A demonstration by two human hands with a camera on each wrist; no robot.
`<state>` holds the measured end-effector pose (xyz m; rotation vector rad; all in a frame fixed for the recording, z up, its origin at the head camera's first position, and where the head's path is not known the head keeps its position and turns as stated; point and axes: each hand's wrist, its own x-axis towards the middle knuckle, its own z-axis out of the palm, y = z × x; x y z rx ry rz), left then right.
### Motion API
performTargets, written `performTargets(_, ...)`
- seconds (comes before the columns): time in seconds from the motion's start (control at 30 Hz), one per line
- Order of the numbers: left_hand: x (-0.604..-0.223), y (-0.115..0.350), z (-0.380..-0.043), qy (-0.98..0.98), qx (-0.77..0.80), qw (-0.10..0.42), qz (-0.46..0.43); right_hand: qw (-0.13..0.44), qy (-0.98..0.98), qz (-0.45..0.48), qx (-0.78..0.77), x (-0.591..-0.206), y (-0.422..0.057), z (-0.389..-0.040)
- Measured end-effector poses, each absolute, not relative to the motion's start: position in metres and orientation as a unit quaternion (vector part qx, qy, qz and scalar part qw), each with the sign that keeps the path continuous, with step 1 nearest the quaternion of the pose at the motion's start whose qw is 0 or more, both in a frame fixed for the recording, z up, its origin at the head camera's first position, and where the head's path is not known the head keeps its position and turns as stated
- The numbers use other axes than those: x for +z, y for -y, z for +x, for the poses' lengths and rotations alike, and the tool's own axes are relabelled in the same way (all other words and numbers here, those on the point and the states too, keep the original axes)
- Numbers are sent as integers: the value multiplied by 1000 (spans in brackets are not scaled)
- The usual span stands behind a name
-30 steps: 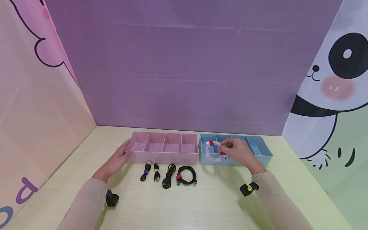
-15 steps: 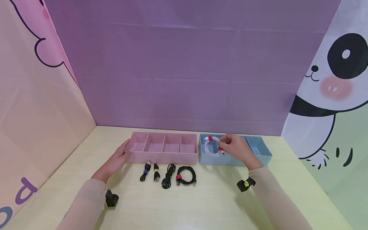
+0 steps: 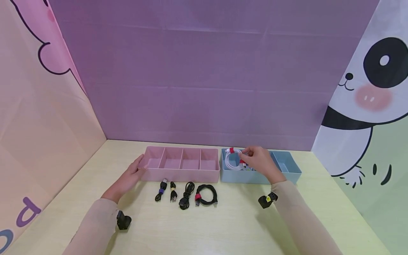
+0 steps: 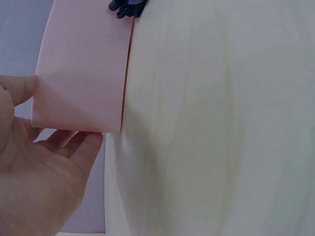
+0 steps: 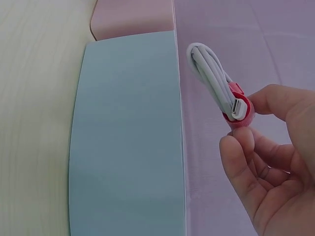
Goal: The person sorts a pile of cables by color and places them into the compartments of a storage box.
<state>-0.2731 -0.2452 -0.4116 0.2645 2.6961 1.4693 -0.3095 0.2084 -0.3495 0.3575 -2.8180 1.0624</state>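
Over the blue box (image 3: 261, 179), the right hand (image 3: 262, 163) pinches a coiled white cable (image 5: 212, 81) with red straps (image 3: 232, 150).

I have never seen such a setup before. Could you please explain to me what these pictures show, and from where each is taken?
There is no robot here: a person works with two bare hands. The wide pictures come from a camera worn on the head, the close ones from a camera on each wrist. On the table, four black cables lie before a pink box and a blue box. The left hand touches the pink box's end; the right hand pinches a coiled white cable over the blue box.
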Motion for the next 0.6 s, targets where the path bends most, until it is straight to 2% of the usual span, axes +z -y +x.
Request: performTargets(0.6, -411, 244, -273, -876, 473, 30, 84, 50, 927, 101, 358, -354, -203, -320)
